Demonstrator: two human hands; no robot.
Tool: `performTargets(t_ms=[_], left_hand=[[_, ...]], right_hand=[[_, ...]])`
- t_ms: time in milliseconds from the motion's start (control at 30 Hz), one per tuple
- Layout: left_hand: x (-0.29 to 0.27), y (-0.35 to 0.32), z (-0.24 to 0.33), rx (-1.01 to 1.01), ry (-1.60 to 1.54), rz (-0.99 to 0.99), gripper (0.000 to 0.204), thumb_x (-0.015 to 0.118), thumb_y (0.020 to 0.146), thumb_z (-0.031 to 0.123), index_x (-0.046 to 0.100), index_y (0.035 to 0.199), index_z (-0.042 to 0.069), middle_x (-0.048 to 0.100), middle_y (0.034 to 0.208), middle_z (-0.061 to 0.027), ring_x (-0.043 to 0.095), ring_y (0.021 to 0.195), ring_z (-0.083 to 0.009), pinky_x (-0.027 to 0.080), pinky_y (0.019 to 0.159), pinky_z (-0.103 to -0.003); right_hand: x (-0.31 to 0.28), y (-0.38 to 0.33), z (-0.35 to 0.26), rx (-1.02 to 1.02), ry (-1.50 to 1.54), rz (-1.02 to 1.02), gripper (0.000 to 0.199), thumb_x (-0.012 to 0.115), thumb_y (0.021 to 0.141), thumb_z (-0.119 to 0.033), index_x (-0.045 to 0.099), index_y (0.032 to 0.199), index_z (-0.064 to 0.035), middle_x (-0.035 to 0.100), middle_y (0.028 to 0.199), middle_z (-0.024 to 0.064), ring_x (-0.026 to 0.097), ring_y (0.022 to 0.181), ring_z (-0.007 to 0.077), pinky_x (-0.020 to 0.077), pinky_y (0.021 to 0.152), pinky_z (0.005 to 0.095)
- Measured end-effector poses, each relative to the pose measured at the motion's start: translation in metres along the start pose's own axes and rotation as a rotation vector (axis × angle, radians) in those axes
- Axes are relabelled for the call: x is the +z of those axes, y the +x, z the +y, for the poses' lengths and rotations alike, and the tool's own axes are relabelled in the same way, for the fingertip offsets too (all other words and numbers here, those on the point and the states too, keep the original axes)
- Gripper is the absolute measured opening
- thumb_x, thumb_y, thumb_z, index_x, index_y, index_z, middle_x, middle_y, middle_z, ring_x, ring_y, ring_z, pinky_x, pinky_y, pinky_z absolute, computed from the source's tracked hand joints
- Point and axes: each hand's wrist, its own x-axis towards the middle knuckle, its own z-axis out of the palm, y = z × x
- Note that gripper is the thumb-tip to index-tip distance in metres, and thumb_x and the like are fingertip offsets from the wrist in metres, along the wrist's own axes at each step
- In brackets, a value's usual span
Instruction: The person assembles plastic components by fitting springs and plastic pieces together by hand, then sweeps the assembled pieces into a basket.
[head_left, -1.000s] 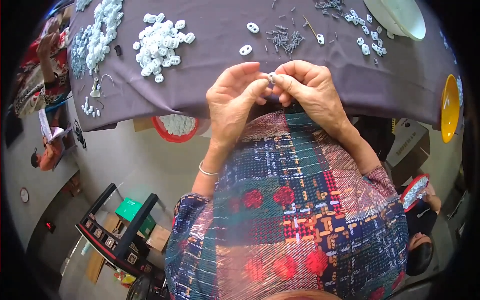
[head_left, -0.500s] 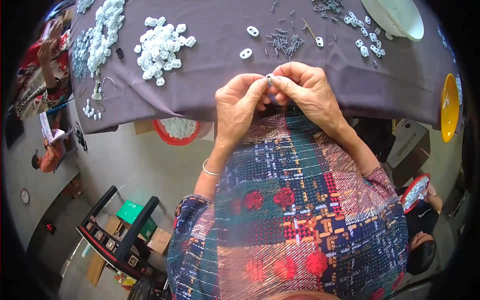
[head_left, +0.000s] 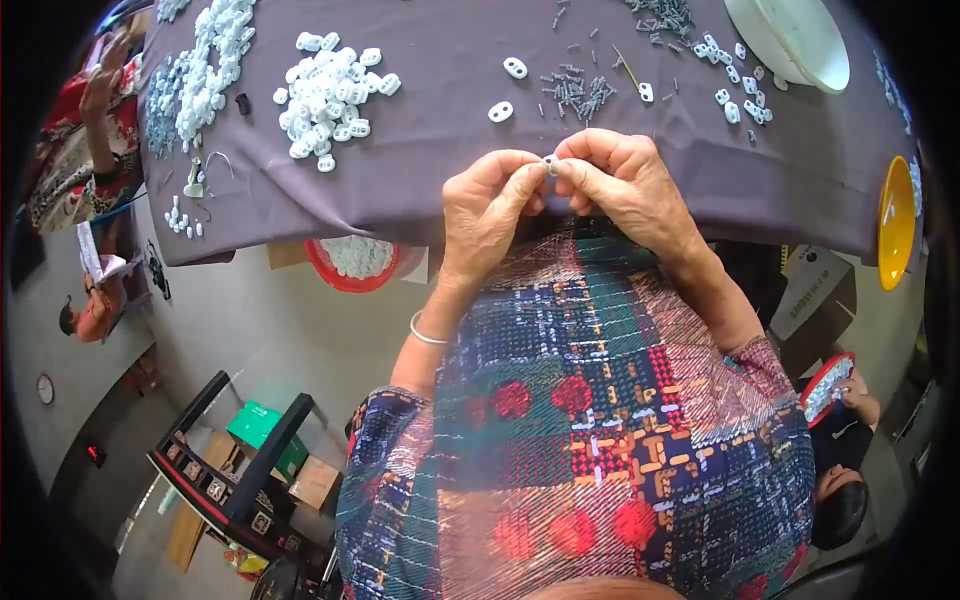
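Between the fingertips of both hands is a small white cord lock [head_left: 550, 163], mostly covered by thumbs and fingers. My left hand [head_left: 488, 208] pinches it from the left, while my right hand [head_left: 632, 195] grips it from the right. Just beyond the hands lie two loose white two-hole oval cord lock pieces [head_left: 500, 112] and a scatter of small grey springs [head_left: 582, 95]. A thin brass-coloured stick [head_left: 626, 68] lies beside them, its near end by another white piece [head_left: 646, 92].
A heap of white pieces [head_left: 325, 100] covers the table's left part, with longer piles [head_left: 205, 75] farther left. At right are more pieces, a white bowl [head_left: 800, 45] and a yellow dish [head_left: 895, 225]. A red basin [head_left: 350, 270] stands below the table edge. Other people are at both sides.
Both hands keep their pinch on the cord lock, which looks slightly turned. The whole view has shifted a little, so hands and table things appear slightly farther right.
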Motion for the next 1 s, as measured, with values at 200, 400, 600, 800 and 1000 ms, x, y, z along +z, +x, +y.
performTargets(t_ms=[200, 400, 600, 800, 1000], left_hand=[[-0.0019, 0.0041, -0.0010, -0.032, -0.033, -0.011, 0.013, 0.061, 0.087, 0.010, 0.064, 0.091, -0.002, 0.062, 0.072, -0.0021, 0.055, 0.060, -0.0051, 0.046, 0.055, -0.018], [-0.0005, 0.0067, -0.0001, -0.087, -0.079, -0.018, 0.015, 0.060, 0.088, 0.011, 0.063, 0.093, -0.003, 0.063, 0.074, -0.0034, 0.056, 0.062, -0.0054, 0.047, 0.056, -0.018], [-0.0028, 0.0094, 0.0028, -0.128, -0.163, -0.048, 0.015, 0.060, 0.087, 0.010, 0.063, 0.094, -0.003, 0.064, 0.076, -0.0046, 0.057, 0.064, -0.0060, 0.048, 0.057, -0.019], [0.0019, 0.0085, -0.0029, -0.088, -0.095, -0.012, 0.013, 0.061, 0.087, 0.012, 0.064, 0.090, -0.001, 0.063, 0.071, -0.0015, 0.055, 0.060, -0.0042, 0.046, 0.054, -0.017], [0.0044, 0.0094, 0.0003, -0.098, -0.079, 0.017, 0.014, 0.063, 0.085, 0.012, 0.064, 0.091, -0.001, 0.063, 0.073, -0.0023, 0.056, 0.060, -0.0050, 0.047, 0.054, -0.018]], right_hand=[[0.0022, 0.0045, 0.0020, 0.024, -0.001, 0.021, 0.016, 0.057, 0.089, -0.013, 0.061, 0.095, 0.0013, 0.061, 0.073, 0.0011, 0.052, 0.059, 0.0034, 0.0449, 0.054, 0.0169], [-0.0041, 0.0077, 0.0019, 0.068, 0.073, 0.014, 0.017, 0.060, 0.088, -0.015, 0.062, 0.094, 0.0010, 0.061, 0.072, 0.0007, 0.052, 0.058, 0.0030, 0.0449, 0.054, 0.0165], [-0.0028, 0.0097, 0.0003, 0.072, 0.126, 0.037, 0.017, 0.060, 0.088, -0.015, 0.062, 0.093, 0.0011, 0.061, 0.072, 0.0008, 0.053, 0.057, 0.0035, 0.0449, 0.054, 0.0166], [-0.0014, 0.0069, 0.0050, 0.083, 0.137, 0.029, 0.016, 0.060, 0.088, -0.015, 0.061, 0.093, 0.0009, 0.061, 0.072, 0.0011, 0.053, 0.058, 0.0040, 0.0448, 0.054, 0.0168], [-0.0032, 0.0089, 0.0043, 0.072, 0.139, 0.033, 0.015, 0.060, 0.088, -0.014, 0.061, 0.093, 0.0006, 0.061, 0.072, 0.0015, 0.054, 0.057, 0.0038, 0.0454, 0.053, 0.0170]])
